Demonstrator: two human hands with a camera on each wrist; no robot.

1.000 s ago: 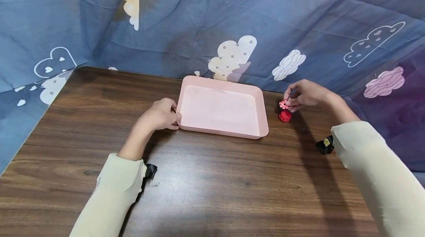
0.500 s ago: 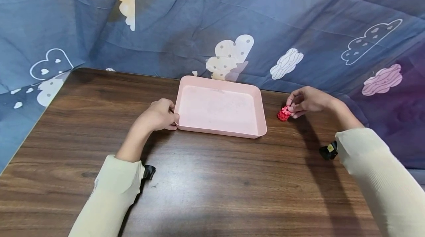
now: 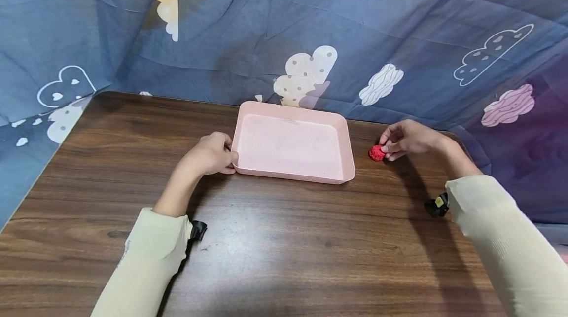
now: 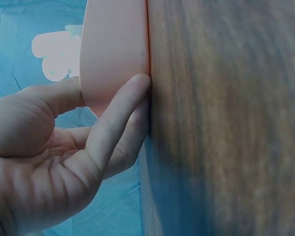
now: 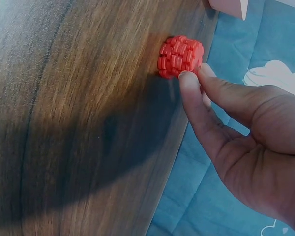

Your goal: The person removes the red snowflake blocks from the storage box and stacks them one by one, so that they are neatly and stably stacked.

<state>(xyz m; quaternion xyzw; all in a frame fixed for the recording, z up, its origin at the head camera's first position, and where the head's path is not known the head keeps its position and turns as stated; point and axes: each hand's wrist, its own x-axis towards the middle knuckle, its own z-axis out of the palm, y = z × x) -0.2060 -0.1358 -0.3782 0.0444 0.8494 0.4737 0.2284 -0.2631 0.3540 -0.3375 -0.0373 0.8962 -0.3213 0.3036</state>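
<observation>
A pink rectangular tray [image 3: 290, 147] lies on the wooden table, and my left hand [image 3: 213, 154] grips its near left corner. The left wrist view shows the thumb at the tray rim [image 4: 115, 44] and fingers [image 4: 120, 110] against the outer wall. To the right of the tray stands a short stack of red notched discs [image 3: 376, 153]. My right hand [image 3: 410, 138] pinches the top disc [image 5: 198, 56] between thumb and fingertips, with the disc lying on the stack. From the head view the fingertips partly cover the stack.
The brown wooden table [image 3: 284, 238] spreads toward me. Its far edge meets a blue cloth [image 3: 222, 36] printed with clouds, close behind the tray and my right hand. Both wrists carry a small black device [image 3: 437, 205].
My right hand has lowered the red disc onto the stack, where it now lies flush. The left hand stays at the tray corner, and the view has shifted slightly.
</observation>
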